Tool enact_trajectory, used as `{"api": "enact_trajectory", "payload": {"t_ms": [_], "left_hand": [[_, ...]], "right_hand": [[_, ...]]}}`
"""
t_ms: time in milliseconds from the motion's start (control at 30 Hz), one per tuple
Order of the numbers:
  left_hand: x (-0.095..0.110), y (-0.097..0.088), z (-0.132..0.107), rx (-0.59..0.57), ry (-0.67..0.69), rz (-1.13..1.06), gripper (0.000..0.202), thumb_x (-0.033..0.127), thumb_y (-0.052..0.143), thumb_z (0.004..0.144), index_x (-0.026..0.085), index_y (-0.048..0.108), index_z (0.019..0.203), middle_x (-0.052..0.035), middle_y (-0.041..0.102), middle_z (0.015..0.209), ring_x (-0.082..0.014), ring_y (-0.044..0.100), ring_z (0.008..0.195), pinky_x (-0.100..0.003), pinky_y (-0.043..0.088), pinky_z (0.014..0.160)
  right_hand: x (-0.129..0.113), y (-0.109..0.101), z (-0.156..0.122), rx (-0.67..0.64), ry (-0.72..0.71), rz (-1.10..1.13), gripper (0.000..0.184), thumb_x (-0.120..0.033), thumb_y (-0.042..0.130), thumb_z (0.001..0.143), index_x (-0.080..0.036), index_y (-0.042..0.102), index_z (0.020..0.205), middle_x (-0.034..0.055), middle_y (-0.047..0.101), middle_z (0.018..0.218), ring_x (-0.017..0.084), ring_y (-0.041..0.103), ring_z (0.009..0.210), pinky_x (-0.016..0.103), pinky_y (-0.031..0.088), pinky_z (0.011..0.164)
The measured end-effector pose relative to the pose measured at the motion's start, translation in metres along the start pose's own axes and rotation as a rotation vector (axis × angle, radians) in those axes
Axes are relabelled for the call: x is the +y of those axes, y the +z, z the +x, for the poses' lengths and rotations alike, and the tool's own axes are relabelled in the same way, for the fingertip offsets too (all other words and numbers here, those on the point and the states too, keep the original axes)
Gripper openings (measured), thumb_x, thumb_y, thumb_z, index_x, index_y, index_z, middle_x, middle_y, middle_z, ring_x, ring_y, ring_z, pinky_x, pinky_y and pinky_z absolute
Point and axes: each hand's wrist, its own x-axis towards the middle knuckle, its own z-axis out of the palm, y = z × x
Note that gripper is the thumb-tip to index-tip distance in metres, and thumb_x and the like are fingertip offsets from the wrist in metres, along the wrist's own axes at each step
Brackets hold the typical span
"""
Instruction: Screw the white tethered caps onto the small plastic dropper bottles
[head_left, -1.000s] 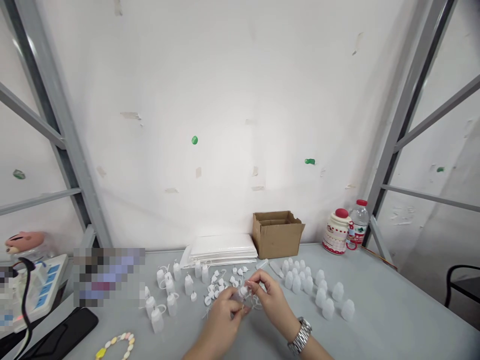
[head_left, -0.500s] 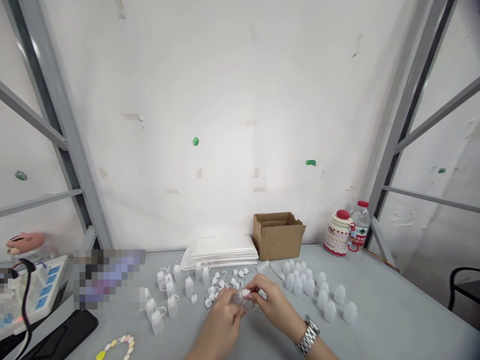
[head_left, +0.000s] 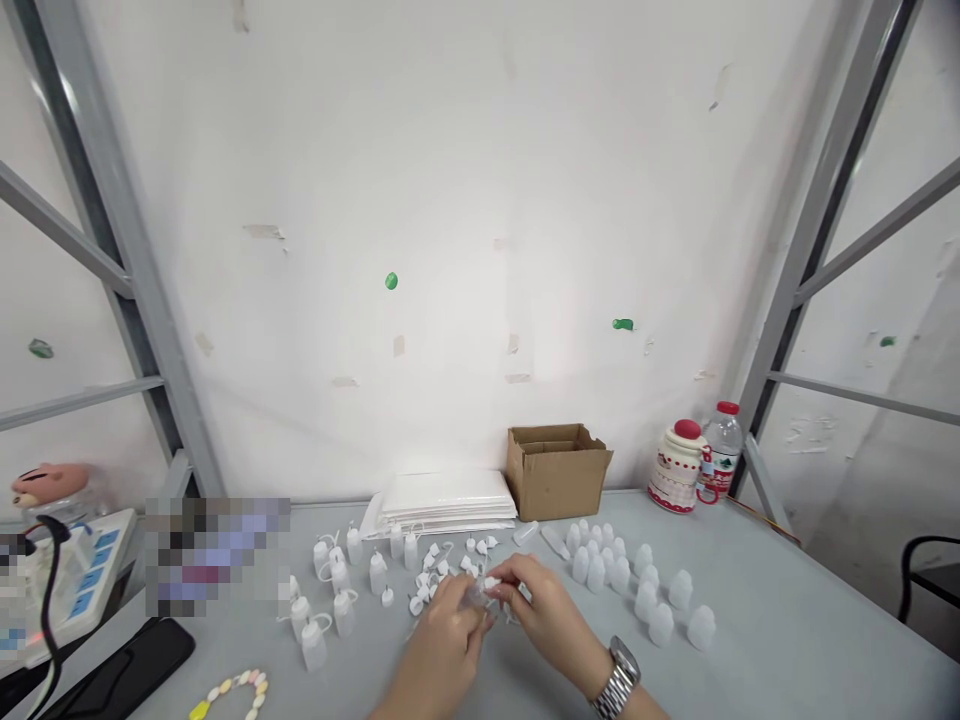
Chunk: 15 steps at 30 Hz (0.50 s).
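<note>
My left hand (head_left: 444,640) is closed around a small translucent plastic bottle (head_left: 474,596) held just above the grey table (head_left: 787,640). My right hand (head_left: 541,610), with a metal watch on its wrist, pinches a small white cap (head_left: 491,583) at the bottle's top. Loose white caps (head_left: 439,565) lie scattered just beyond my fingers. To the left stand several capped bottles (head_left: 337,590); to the right stand several uncapped bottles (head_left: 637,585).
A brown cardboard box (head_left: 556,468) and a stack of white bags (head_left: 442,500) sit at the wall. A red-lidded jar (head_left: 675,465) and a water bottle (head_left: 721,445) stand at the back right. A power strip (head_left: 67,585), black phone (head_left: 131,665) and bead bracelet (head_left: 229,692) lie left.
Both hands stayed together over the same spot, with the fingers shifting slightly on the bottle and cap. The camera view drifted a little.
</note>
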Motion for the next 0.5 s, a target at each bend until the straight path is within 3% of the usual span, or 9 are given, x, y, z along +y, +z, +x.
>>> {"api": "enact_trajectory", "payload": {"t_ms": [133,300,400,500], "left_hand": [[0.001,0.003,-0.001,-0.029,0.056,0.089,0.028,0.014,0.044,0.080,0.022,0.070,0.072,-0.0079,0.062,0.098,-0.0224,0.055,0.093,-0.034,0.046,0.080],[0.001,0.001,0.002,-0.024,0.018,0.154,0.027,0.010,0.046,0.078,0.021,0.070,0.070,-0.0062,0.063,0.098,-0.0199,0.057,0.092,-0.033,0.048,0.080],[-0.004,0.001,0.003,0.011,0.056,0.207,0.025,0.010,0.048,0.078,0.021,0.070,0.071,-0.0060,0.063,0.100,-0.0198,0.058,0.092,-0.033,0.050,0.079],[-0.010,0.006,0.002,0.091,0.156,0.294,0.026,0.006,0.047,0.077,0.020,0.068,0.072,-0.0064,0.064,0.098,-0.0200,0.058,0.089,-0.032,0.052,0.075]], "right_hand": [[0.000,0.005,0.000,0.000,0.037,-0.224,0.028,-0.025,0.041,0.088,-0.019,0.056,0.065,0.0020,0.061,0.063,0.018,0.054,0.062,0.031,0.041,0.066],[-0.001,-0.001,0.001,-0.034,0.056,0.020,0.013,-0.023,0.052,0.083,-0.021,0.059,0.093,0.0023,0.065,0.080,0.019,0.056,0.082,0.027,0.042,0.073],[0.000,-0.001,0.000,-0.049,0.051,0.090,0.011,-0.018,0.052,0.083,-0.020,0.060,0.089,0.0030,0.065,0.085,0.019,0.056,0.084,0.027,0.042,0.075],[0.002,0.009,-0.003,-0.011,0.043,-0.010,0.011,-0.016,0.047,0.084,-0.019,0.057,0.081,0.0033,0.063,0.079,0.019,0.055,0.079,0.028,0.041,0.071]]}}
